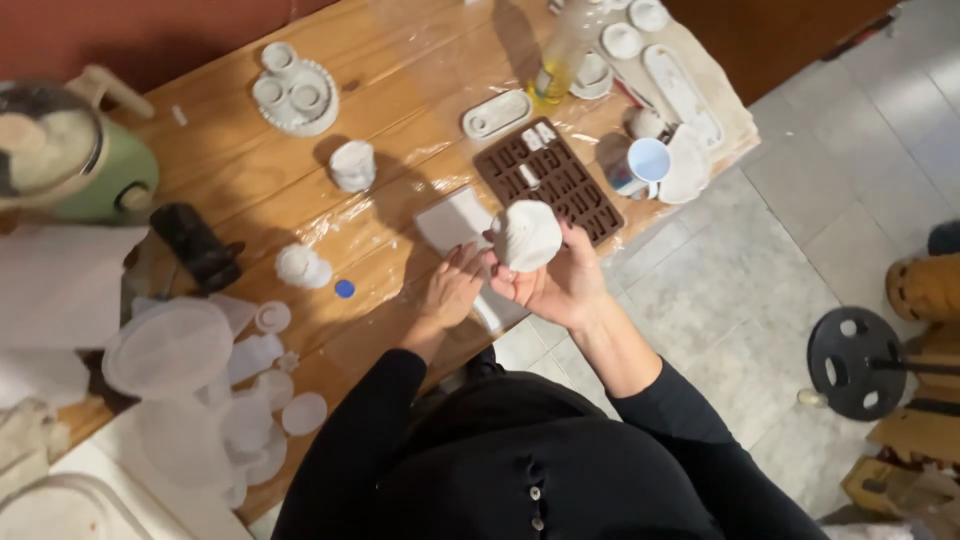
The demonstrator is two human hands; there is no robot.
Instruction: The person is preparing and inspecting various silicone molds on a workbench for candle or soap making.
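hands (505, 285) holding white mould (527, 236), brown letter tray (560, 185) partly filled

Warm dim indoor light, glare on plastic wrap (400, 215), soft blur, dark shadows.

Brown letter mould (550, 182), blue-lined mug (640, 165), green blender (70, 160), oil bottle (560, 60), translucent silicone moulds (215, 375)

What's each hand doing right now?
Left hand: open, fingers resting on the white square mould.
Right hand: closed around a white ribbed cast piece.
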